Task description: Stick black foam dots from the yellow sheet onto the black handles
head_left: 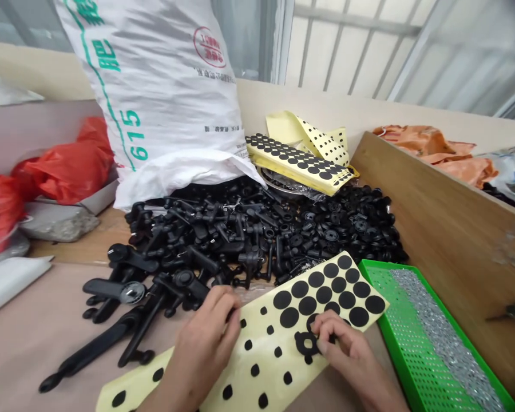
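Head view — left hand [206, 337] on yellow dot sheet [261, 349] — right hand [339, 349] pinching black ring [302, 343]

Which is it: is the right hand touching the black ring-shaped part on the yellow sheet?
Touching. The head view shows the right hand with its fingertips on the right edge of the black ring-shaped part.

the white woven sack [163, 97] bears a large green "615" [133, 134] printed sideways and, above it, the green chinese character "肥" [104, 55], while its round red stamp [209, 47] and small black print [220, 129] are too blurred and creased to read.
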A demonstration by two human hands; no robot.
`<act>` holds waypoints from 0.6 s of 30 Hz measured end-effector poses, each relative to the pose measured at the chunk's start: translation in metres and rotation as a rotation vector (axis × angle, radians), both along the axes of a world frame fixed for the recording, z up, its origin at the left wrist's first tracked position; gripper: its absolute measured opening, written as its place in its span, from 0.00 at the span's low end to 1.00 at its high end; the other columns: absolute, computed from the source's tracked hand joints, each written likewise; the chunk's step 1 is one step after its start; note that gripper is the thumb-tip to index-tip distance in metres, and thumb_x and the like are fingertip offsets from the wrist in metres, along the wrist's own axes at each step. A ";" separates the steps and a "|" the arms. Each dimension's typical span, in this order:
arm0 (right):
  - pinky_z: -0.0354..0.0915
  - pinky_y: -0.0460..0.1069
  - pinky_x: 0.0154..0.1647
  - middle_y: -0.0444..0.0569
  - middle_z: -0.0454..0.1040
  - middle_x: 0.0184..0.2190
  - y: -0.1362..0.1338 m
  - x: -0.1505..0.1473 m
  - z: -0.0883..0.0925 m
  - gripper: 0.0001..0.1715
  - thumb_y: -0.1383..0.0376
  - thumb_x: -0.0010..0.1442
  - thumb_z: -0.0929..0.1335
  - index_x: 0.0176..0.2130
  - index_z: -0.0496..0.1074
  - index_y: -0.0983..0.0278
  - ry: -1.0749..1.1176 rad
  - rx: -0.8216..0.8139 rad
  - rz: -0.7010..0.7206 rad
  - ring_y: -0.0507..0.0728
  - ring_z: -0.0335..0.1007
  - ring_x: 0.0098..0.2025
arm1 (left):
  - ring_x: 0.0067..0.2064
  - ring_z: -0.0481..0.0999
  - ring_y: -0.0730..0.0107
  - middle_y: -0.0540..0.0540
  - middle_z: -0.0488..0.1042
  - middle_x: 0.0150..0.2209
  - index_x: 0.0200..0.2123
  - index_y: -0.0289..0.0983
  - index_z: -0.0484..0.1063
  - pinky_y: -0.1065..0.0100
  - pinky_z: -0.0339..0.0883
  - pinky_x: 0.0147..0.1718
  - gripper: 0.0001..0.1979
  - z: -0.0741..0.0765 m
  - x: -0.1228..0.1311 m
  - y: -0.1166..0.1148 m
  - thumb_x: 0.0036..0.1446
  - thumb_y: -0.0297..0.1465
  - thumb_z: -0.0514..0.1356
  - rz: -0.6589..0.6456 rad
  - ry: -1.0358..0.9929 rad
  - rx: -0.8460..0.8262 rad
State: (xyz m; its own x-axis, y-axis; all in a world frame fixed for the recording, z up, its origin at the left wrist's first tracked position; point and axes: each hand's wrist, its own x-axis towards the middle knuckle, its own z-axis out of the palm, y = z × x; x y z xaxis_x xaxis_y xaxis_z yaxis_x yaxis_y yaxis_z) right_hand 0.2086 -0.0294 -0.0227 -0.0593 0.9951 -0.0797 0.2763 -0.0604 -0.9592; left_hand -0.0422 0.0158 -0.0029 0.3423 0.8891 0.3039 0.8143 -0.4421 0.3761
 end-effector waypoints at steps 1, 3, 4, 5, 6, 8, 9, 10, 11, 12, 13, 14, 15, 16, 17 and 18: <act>0.60 0.50 0.43 0.49 0.70 0.34 0.000 0.001 0.001 0.08 0.68 0.52 0.65 0.23 0.63 0.61 0.018 -0.016 -0.015 0.60 0.67 0.41 | 0.45 0.73 0.64 0.42 0.68 0.45 0.39 0.40 0.64 0.68 0.69 0.39 0.08 -0.002 -0.006 -0.006 0.62 0.27 0.46 0.025 -0.123 0.023; 0.60 0.51 0.44 0.49 0.70 0.35 -0.001 0.002 0.003 0.08 0.67 0.52 0.66 0.22 0.64 0.61 0.049 -0.037 -0.041 0.60 0.67 0.42 | 0.50 0.71 0.61 0.39 0.64 0.53 0.49 0.41 0.61 0.65 0.69 0.42 0.14 -0.009 -0.013 -0.017 0.60 0.28 0.47 0.089 -0.270 -0.011; 0.60 0.51 0.44 0.49 0.70 0.35 -0.001 0.002 0.005 0.08 0.67 0.51 0.66 0.22 0.64 0.61 0.062 -0.043 -0.047 0.60 0.66 0.42 | 0.49 0.71 0.60 0.39 0.62 0.55 0.54 0.41 0.57 0.65 0.69 0.41 0.18 -0.014 -0.014 -0.021 0.59 0.28 0.47 0.111 -0.295 -0.075; 0.60 0.51 0.45 0.50 0.70 0.36 -0.001 0.001 0.006 0.08 0.66 0.51 0.66 0.22 0.65 0.61 0.073 -0.049 -0.052 0.61 0.66 0.43 | 0.46 0.73 0.61 0.38 0.62 0.56 0.57 0.42 0.54 0.65 0.70 0.39 0.22 -0.018 -0.014 -0.024 0.59 0.27 0.47 0.119 -0.298 -0.155; 0.59 0.51 0.45 0.50 0.70 0.36 -0.001 0.001 0.007 0.08 0.66 0.51 0.67 0.22 0.65 0.61 0.084 -0.056 -0.058 0.61 0.66 0.43 | 0.42 0.74 0.61 0.38 0.64 0.55 0.59 0.41 0.52 0.65 0.70 0.36 0.25 -0.022 -0.013 -0.024 0.57 0.27 0.48 0.111 -0.282 -0.235; 0.59 0.52 0.46 0.50 0.70 0.37 -0.001 0.000 0.009 0.08 0.65 0.51 0.67 0.22 0.65 0.61 0.103 -0.077 -0.067 0.62 0.65 0.45 | 0.39 0.75 0.59 0.39 0.70 0.49 0.62 0.39 0.50 0.64 0.69 0.35 0.29 -0.025 -0.007 -0.018 0.56 0.28 0.49 0.079 -0.218 -0.374; 0.58 0.52 0.46 0.50 0.70 0.38 -0.001 0.000 0.010 0.08 0.65 0.51 0.67 0.22 0.65 0.61 0.111 -0.087 -0.072 0.62 0.65 0.45 | 0.39 0.75 0.57 0.40 0.73 0.45 0.62 0.38 0.51 0.63 0.69 0.36 0.30 -0.024 -0.004 -0.013 0.55 0.28 0.49 0.065 -0.177 -0.431; 0.58 0.52 0.46 0.51 0.70 0.38 -0.002 0.000 0.011 0.08 0.65 0.50 0.67 0.22 0.65 0.61 0.118 -0.096 -0.078 0.62 0.65 0.45 | 0.39 0.75 0.55 0.41 0.75 0.41 0.61 0.37 0.53 0.63 0.68 0.37 0.29 -0.021 -0.001 -0.007 0.54 0.29 0.50 0.051 -0.136 -0.482; 0.58 0.53 0.46 0.51 0.70 0.38 -0.002 0.000 0.012 0.09 0.64 0.50 0.67 0.21 0.65 0.61 0.126 -0.102 -0.085 0.62 0.64 0.45 | 0.40 0.75 0.54 0.42 0.76 0.38 0.60 0.37 0.56 0.62 0.67 0.38 0.28 -0.017 0.002 0.000 0.54 0.29 0.50 0.038 -0.104 -0.526; 0.57 0.53 0.46 0.51 0.70 0.38 -0.003 0.000 0.013 0.09 0.64 0.49 0.68 0.21 0.65 0.62 0.138 -0.107 -0.089 0.62 0.64 0.45 | 0.41 0.75 0.54 0.43 0.76 0.38 0.57 0.38 0.60 0.62 0.66 0.39 0.26 -0.011 0.005 0.006 0.53 0.28 0.49 0.022 -0.084 -0.559; 0.57 0.53 0.46 0.50 0.69 0.39 -0.004 0.001 0.014 0.08 0.64 0.49 0.68 0.22 0.65 0.62 0.158 -0.109 -0.090 0.62 0.64 0.46 | 0.42 0.75 0.54 0.44 0.76 0.38 0.54 0.39 0.64 0.62 0.65 0.40 0.24 -0.006 0.008 0.011 0.52 0.27 0.50 0.005 -0.083 -0.575; 0.57 0.52 0.46 0.50 0.69 0.39 -0.004 0.001 0.015 0.08 0.63 0.50 0.68 0.22 0.66 0.62 0.188 -0.112 -0.087 0.62 0.63 0.46 | 0.43 0.74 0.54 0.44 0.76 0.39 0.50 0.39 0.67 0.63 0.64 0.40 0.23 -0.001 0.011 0.016 0.49 0.26 0.50 -0.015 -0.104 -0.585; 0.57 0.52 0.45 0.50 0.69 0.40 -0.004 0.002 0.016 0.09 0.63 0.50 0.68 0.23 0.66 0.62 0.229 -0.116 -0.079 0.61 0.63 0.46 | 0.42 0.74 0.55 0.45 0.76 0.38 0.47 0.40 0.68 0.63 0.64 0.40 0.22 0.003 0.014 0.018 0.47 0.26 0.50 -0.035 -0.157 -0.613; 0.57 0.51 0.45 0.50 0.69 0.40 -0.004 0.002 0.017 0.09 0.63 0.51 0.69 0.23 0.66 0.62 0.278 -0.119 -0.068 0.61 0.63 0.46 | 0.40 0.75 0.57 0.46 0.76 0.37 0.45 0.39 0.68 0.64 0.64 0.38 0.21 0.006 0.016 0.020 0.45 0.26 0.51 -0.052 -0.242 -0.674; 0.58 0.51 0.44 0.49 0.68 0.41 -0.004 0.002 0.019 0.09 0.62 0.51 0.69 0.23 0.66 0.62 0.328 -0.119 -0.057 0.60 0.62 0.46 | 0.37 0.75 0.59 0.47 0.76 0.35 0.44 0.39 0.67 0.66 0.64 0.36 0.21 0.008 0.019 0.020 0.44 0.27 0.51 -0.066 -0.355 -0.771; 0.58 0.50 0.43 0.49 0.68 0.41 -0.004 0.001 0.020 0.10 0.62 0.51 0.69 0.23 0.66 0.62 0.375 -0.118 -0.046 0.60 0.62 0.45 | 0.34 0.74 0.62 0.48 0.76 0.32 0.44 0.38 0.66 0.67 0.64 0.33 0.21 0.009 0.022 0.019 0.43 0.28 0.52 -0.076 -0.480 -0.889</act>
State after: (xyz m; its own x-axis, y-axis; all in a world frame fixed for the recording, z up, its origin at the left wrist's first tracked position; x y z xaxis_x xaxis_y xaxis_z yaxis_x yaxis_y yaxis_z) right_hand 0.2095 -0.0330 -0.0026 -0.0612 0.9827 -0.1748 -0.0971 -0.1802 -0.9788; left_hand -0.0204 0.0345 0.0060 0.4228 0.8410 -0.3376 0.4719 0.1137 0.8743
